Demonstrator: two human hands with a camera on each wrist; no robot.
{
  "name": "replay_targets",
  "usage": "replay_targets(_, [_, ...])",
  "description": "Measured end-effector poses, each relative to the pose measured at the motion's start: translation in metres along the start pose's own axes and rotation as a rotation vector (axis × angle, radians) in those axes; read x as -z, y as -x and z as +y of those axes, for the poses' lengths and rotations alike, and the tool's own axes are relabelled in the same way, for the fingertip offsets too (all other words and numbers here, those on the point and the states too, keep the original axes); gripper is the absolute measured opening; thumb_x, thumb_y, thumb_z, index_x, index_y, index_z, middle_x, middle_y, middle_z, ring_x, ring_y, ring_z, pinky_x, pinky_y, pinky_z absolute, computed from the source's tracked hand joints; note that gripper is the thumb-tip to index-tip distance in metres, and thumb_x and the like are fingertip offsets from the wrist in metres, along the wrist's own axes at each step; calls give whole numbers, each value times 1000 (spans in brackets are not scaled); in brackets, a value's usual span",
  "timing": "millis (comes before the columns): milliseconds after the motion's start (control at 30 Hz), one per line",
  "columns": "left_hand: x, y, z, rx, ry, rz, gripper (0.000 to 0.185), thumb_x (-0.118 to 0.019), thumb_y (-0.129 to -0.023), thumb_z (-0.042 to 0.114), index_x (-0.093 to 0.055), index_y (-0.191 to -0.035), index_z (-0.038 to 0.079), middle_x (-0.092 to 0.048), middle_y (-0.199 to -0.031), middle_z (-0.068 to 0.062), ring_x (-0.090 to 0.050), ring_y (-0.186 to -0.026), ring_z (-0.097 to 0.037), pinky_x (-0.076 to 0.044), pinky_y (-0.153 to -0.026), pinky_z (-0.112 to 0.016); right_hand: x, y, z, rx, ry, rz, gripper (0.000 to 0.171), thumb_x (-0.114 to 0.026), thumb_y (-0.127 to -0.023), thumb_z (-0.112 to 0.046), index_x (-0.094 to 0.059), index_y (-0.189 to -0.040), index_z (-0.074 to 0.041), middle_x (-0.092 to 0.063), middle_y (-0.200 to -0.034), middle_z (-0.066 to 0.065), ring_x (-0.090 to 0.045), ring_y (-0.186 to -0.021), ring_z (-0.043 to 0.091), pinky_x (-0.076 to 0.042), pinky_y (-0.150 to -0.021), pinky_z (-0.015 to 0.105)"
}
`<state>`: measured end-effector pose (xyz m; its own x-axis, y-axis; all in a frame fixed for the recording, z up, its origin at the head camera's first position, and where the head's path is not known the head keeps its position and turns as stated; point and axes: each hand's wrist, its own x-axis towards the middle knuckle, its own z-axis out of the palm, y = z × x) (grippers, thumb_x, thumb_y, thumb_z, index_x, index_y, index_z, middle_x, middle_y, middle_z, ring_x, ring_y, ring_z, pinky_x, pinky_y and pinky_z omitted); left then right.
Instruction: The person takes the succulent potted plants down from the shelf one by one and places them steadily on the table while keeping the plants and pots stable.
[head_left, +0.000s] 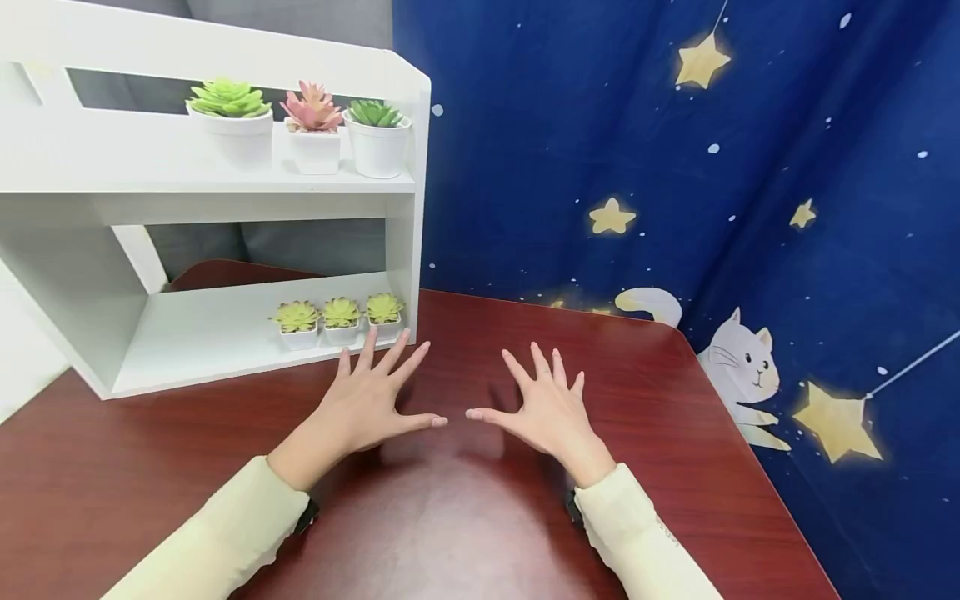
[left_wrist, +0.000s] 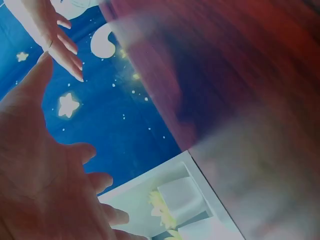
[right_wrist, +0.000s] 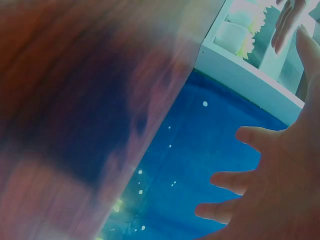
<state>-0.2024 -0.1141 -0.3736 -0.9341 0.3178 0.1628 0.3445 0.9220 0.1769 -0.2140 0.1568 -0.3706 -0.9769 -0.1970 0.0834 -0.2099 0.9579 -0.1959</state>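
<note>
Both hands hover palm down above the dark red table (head_left: 450, 508), fingers spread wide and nothing held. My left hand (head_left: 366, 407) is in front of the white shelf unit (head_left: 420, 217), its fingertips nearest the lower shelf's small potted succulents, of which the right one (head_left: 385, 310) stands at the shelf's end. To the right, my right hand (head_left: 553, 408) is over bare tabletop. The two thumbs point toward each other with a small gap between them. In the left wrist view the left hand (left_wrist: 45, 180) shows its spread fingers; the right wrist view shows the right hand (right_wrist: 280, 185) likewise.
On the upper shelf stand a light green succulent (head_left: 231, 125), a pink one (head_left: 313, 125) and a darker green one (head_left: 377, 137), all in white pots. A blue star-patterned curtain (head_left: 525, 167) hangs behind the table and along its right edge.
</note>
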Motion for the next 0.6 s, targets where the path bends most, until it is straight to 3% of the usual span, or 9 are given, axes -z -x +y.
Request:
replay_targets(300, [13, 2, 1, -1, -25, 5, 107, -48, -77, 90, -20, -162, 32, -16, -171, -7, -5, -155, -50, -15, -117, -77, 16, -10, 0, 28, 9, -6, 110, -47, -66, -99, -29, -159, -41, -20, -170, 11, -13, -156, 45, -15, -115, 79])
replay_targets(600, [31, 8, -6, 11, -12, -39, 112, -40, -76, 95, -15, -163, 29, -10, -172, -10, -1, -156, -48, -7, -118, -77, 25, -19, -7, 67, -7, -32, 110, -48, -67, -98, -22, -160, -43, -21, -170, 8, -13, -157, 42, -16, -117, 77])
